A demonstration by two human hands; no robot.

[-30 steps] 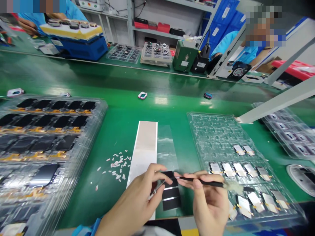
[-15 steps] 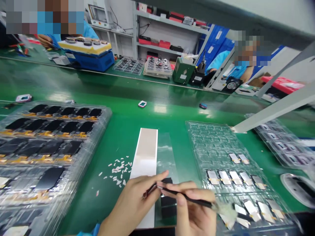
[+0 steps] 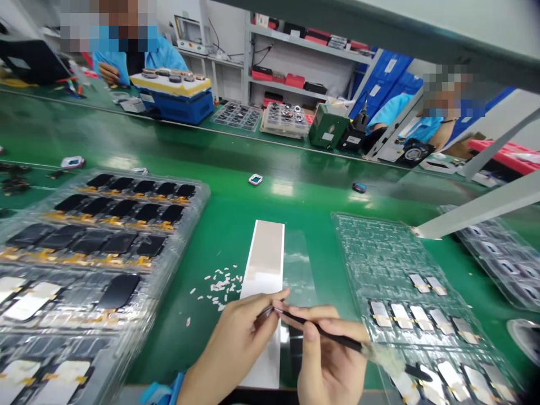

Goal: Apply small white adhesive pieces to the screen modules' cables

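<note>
Between the thumb and fingers of my left hand (image 3: 242,334) is a small dark-edged flat part (image 3: 265,311), mostly hidden by the fingers. My right hand (image 3: 331,351) is closed on a pair of black tweezers (image 3: 343,341), whose rear part has a whitish wrapping. The tweezers' tip meets the part at the left fingertips. Beneath my hands lie a long white-edged strip (image 3: 265,253) with a beige upper part, and a clear film (image 3: 298,270) with dark rectangles (image 3: 296,344) on it. Small white scraps (image 3: 221,287) are scattered left of the strip.
A stack of clear trays (image 3: 185,225) with black screens stands at left. Another clear tray (image 3: 363,242) with silver-backed screens lies at right, near a white slanted post (image 3: 476,211). Two people in blue sit across the bench, by a blue box (image 3: 181,107).
The view has swung slightly left, so the bench and trays appear further right. My hands stay together, with the tweezers' tip still at the part in my left fingers.
</note>
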